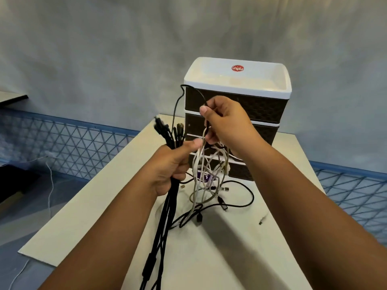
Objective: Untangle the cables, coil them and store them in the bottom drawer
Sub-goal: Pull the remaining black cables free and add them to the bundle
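My left hand [171, 166] grips a bundle of black cables [161, 222]; their plug ends stick up above the fist and the rest hangs down past the table's near edge. My right hand [224, 122], higher up, pinches a thin black cable [178, 103] that loops up over it, together with white cable strands. A tangle of white and grey cables [206, 174] hangs between both hands down to the table. Behind them stands a brown drawer unit [263, 109] with a white top; my hands and the tangle hide most of its lower drawers.
More black cable [240, 197] and a loose small connector [262, 219] lie on the white table [100, 214]. Blue mesh fencing [69, 141] runs behind the table at left and right. A white cord [50, 185] trails on the floor at left.
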Demonstrator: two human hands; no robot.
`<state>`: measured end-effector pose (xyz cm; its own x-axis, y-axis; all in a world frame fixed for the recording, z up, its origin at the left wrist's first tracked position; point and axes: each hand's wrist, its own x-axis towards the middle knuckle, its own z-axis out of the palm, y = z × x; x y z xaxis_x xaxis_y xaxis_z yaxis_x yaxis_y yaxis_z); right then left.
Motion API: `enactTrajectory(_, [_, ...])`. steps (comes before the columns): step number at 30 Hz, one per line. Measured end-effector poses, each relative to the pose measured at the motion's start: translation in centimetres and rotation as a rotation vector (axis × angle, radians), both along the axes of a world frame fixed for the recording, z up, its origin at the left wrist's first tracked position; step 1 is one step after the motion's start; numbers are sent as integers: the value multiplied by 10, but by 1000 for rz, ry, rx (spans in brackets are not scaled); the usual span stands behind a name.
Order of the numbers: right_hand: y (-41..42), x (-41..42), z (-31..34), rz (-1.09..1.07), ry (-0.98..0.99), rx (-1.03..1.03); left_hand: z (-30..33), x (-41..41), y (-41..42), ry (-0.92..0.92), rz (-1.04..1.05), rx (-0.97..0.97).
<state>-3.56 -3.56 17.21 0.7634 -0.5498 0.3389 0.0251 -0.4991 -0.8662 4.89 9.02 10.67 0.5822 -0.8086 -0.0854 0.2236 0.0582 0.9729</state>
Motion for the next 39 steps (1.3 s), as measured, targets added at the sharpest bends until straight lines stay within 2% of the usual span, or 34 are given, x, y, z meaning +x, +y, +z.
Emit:
enactTrajectory(4, [1,0,9,-38,-25,-4,-15,5,-8,-58,61,129])
enactTrajectory(10, [-5,-14,38,-35,-207,251,-45,15,-12,-45,202,336])
enactTrajectory(16, [-10,-17,45,75,-252,384,-51,17,-13,-60,322,272])
enactTrajectory(20, [-12,-20,45,179,-347,603,-40,19,-8,-46,369,201])
enactTrajectory(22, [-12,-22,48,161,-331,545,-32,19,-5,4,344,193])
enactTrajectory(30, [-2,-36,36,16,-87,-43,-6,19,23,216,191,59])
enactTrajectory(33, [5,-41,30,-43,-112,-241,3,20,36,243,133,-11])
enactTrajectory(37, [18,-47,32,-126,-382,-210,15,22,62,246,72,-152])
enactTrajectory(39, [23,-49,30,-146,-402,-147,22,25,79,239,48,-224])
